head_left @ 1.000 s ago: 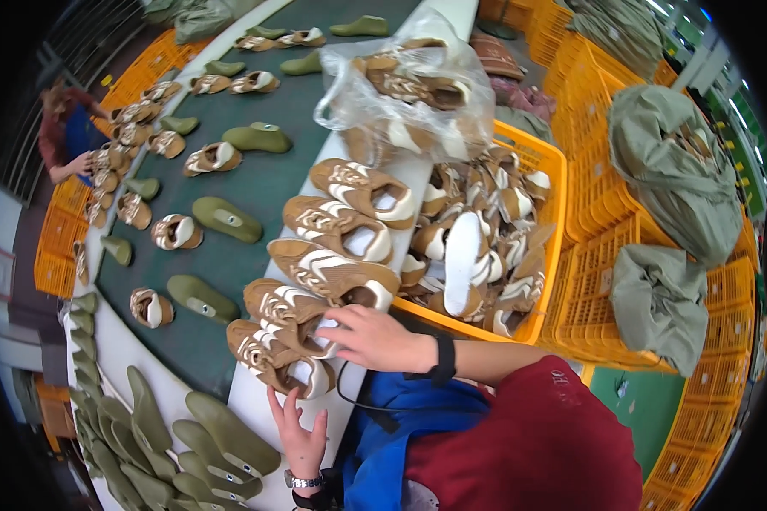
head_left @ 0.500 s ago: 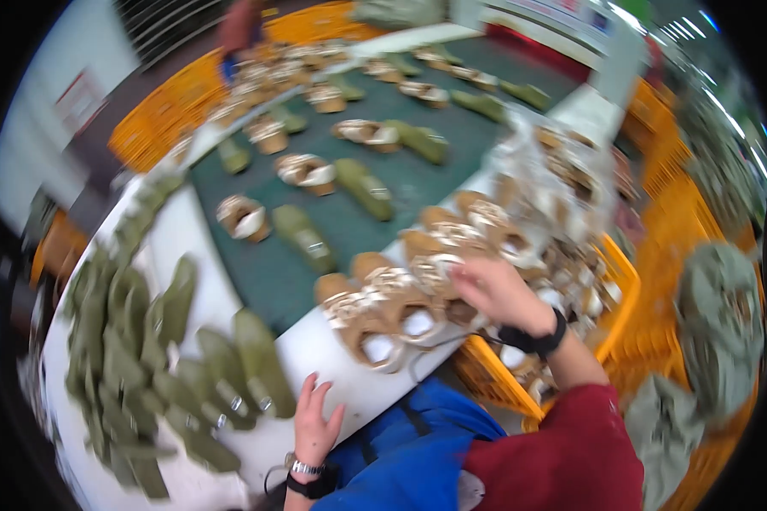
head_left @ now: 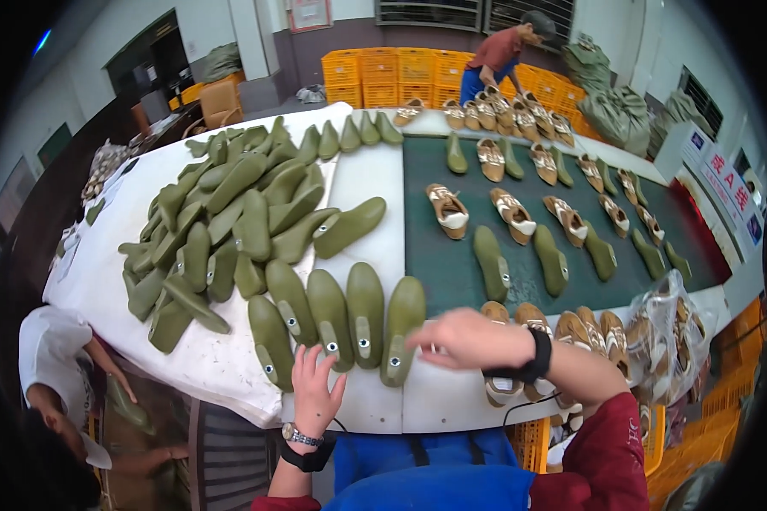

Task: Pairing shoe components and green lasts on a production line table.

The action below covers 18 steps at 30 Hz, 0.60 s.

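Note:
Several green shoe lasts stand in a row along the table's near edge. My left hand (head_left: pixel 315 390), fingers spread and holding nothing, is at the heel ends of a left-hand shoe last (head_left: pixel 325 311); whether it touches is unclear. My right hand (head_left: pixel 467 342) reaches in from the right, its fingers loosely bent and apart. Its fingertips are beside the rightmost shoe last (head_left: pixel 406 311), with no clear grip on it. Just beyond that wrist, brown and white sneakers (head_left: pixel 533 319) line the near edge, partly hidden by my forearm.
A big heap of shoe lasts (head_left: pixel 230 200) covers the white table (head_left: pixel 362 247) on the left. Sneakers and lasts sit in rows on a green belt (head_left: pixel 439 285). A plastic bag (head_left: pixel 669 319) holds shoes at right. One person (head_left: pixel 494 60) works across the table, another (head_left: pixel 55 349) at lower left.
The view has swung left, bringing the last heap toward the middle. My right hand has gone from the sneakers to beside the near row of lasts. My left hand stays near the lasts, fingers spread.

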Motion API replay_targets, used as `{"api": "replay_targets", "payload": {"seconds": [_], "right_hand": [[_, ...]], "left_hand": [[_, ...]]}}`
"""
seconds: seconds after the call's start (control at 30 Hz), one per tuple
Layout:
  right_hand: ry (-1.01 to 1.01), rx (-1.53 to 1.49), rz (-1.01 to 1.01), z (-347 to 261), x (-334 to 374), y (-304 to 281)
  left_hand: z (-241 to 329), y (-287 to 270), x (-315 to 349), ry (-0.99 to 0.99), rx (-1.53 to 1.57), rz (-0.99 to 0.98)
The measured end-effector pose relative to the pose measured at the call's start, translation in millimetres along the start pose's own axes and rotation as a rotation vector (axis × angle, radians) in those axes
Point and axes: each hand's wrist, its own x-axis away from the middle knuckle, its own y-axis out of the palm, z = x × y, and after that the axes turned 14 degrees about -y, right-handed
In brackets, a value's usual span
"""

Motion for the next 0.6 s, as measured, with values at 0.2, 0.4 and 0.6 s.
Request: {"api": "replay_targets", "payload": {"seconds": [0.2, 0.4, 0.6], "right_hand": [[0.178, 0.045, -0.311, 89, -92, 26], [0.244, 0.068, -0.481, 141, -144, 44], [0.499, -0.122, -0.054, 184, -220, 26]], "left_hand": [[-48, 25, 48, -0.069, 0.162, -0.177], [-61, 34, 73, -0.065, -0.100, -0.161], [-55, 47, 71, -0.052, -0.190, -0.119]]}}
